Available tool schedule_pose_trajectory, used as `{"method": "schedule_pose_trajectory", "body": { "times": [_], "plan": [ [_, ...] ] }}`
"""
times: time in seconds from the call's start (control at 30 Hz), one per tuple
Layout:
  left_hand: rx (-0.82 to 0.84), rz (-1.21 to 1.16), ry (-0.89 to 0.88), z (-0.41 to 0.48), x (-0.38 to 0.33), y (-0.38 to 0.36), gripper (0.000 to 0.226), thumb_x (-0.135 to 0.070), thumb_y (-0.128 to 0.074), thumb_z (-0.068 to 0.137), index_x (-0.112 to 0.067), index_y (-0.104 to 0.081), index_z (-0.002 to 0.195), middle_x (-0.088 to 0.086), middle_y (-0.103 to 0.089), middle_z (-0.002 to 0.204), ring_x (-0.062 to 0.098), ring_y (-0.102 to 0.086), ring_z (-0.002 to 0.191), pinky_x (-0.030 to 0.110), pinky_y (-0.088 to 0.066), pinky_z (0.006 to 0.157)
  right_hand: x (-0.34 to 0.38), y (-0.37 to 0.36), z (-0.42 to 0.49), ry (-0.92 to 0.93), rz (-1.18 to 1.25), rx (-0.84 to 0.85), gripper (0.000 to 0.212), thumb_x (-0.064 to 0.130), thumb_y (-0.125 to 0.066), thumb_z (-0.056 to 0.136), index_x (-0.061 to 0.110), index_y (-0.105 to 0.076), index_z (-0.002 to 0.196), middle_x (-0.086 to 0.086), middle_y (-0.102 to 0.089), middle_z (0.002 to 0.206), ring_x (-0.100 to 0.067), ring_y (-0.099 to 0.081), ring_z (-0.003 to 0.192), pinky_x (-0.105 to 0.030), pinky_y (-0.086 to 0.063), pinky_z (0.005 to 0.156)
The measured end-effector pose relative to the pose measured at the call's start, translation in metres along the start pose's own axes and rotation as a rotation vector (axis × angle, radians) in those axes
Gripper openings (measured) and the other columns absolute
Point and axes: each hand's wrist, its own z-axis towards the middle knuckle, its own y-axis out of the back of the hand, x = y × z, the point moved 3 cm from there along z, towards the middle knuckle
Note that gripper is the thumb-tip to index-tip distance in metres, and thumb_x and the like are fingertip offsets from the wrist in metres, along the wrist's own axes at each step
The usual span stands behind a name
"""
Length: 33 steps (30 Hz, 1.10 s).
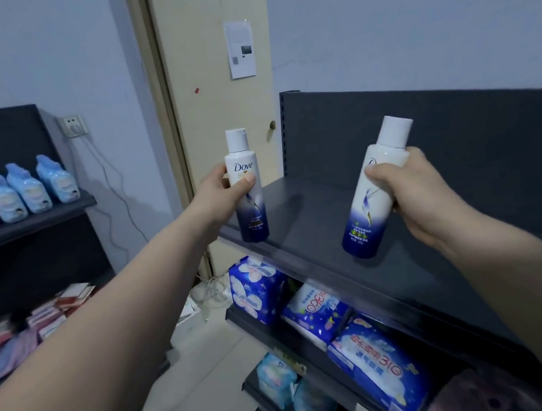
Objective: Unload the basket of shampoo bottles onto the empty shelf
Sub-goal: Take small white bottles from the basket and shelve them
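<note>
Shelf [314, 206] bare; nothing placed. Left hand [218, 191] grips bottle [246, 187] at nine o'clock, right hand [409, 194] grips second bottle [372, 199] at three; basket apparently out of view.

Probably a small shop: dark metal display shelving [316, 220] at right carries blue packs of pads [376, 364] on its lower tiers, and a matching rack [24, 227] at left holds rows of blue and pink pouches [26, 189], too blurred to read.

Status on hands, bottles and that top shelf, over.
Left hand grips left bottle, upright, at front corner of top shelf. Right hand grips right bottle, tilted, base low over it. Nothing seen in the way.
</note>
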Motion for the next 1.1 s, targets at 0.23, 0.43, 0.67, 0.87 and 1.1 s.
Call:
{"method": "schedule_pose_trajectory", "body": {
  "times": [0.23,0.43,0.67,0.87,1.1],
  "plan": [
    [0.103,0.042,0.014,0.08,0.036,0.013,0.037,-0.024,-0.063,0.092,-0.014,-0.053,0.126,0.013,-0.063,0.118,0.03,-0.062,0.109,0.051,-0.049,0.099,-0.043,-0.053,0.054,0.021,-0.133,0.015,0.029,0.032,-0.073,0.081,0.033,-0.052,0.101,0.007,-0.065,0.099,-0.002,-0.065,0.085,-0.024,-0.05,0.073],
    [0.301,0.002,-0.003,0.132,0.068,0.013,0.032,-0.009,-0.059,0.094,-0.011,-0.052,0.125,0.016,-0.062,0.117,0.028,-0.06,0.106,0.052,-0.045,0.102,-0.062,-0.093,0.105,-0.002,-0.171,-0.053,0.033,0.022,-0.073,0.082,0.029,-0.052,0.106,0.001,-0.067,0.107,-0.012,-0.066,0.095,-0.03,-0.054,0.08],
    [0.465,-0.08,-0.023,0.154,0.089,0.016,0.041,-0.007,-0.061,0.092,-0.011,-0.05,0.131,0.01,-0.063,0.123,0.018,-0.062,0.104,0.037,-0.05,0.094,-0.091,-0.137,0.152,-0.045,-0.186,-0.105,0.042,0.015,-0.075,0.08,0.014,-0.052,0.115,-0.01,-0.066,0.11,-0.022,-0.065,0.1,-0.041,-0.054,0.088],
    [0.485,-0.086,-0.049,0.155,0.101,0.023,0.055,0.003,-0.066,0.085,-0.016,-0.046,0.133,0.005,-0.064,0.115,0.007,-0.067,0.094,0.016,-0.051,0.078,-0.108,-0.157,0.172,-0.031,-0.236,-0.113,0.044,0.016,-0.075,0.08,0.019,-0.048,0.115,-0.002,-0.065,0.105,-0.014,-0.064,0.094,-0.031,-0.054,0.081],
    [0.404,-0.08,-0.057,0.148,0.11,0.026,0.068,-0.008,-0.068,0.086,-0.021,-0.035,0.144,0.006,-0.06,0.117,0.007,-0.065,0.1,0.015,-0.051,0.079,-0.124,-0.161,0.162,-0.143,-0.339,-0.06,0.069,0.018,-0.072,0.081,0.023,-0.034,0.139,0.001,-0.056,0.122,-0.017,-0.056,0.112,-0.037,-0.047,0.094]
  ]
}}
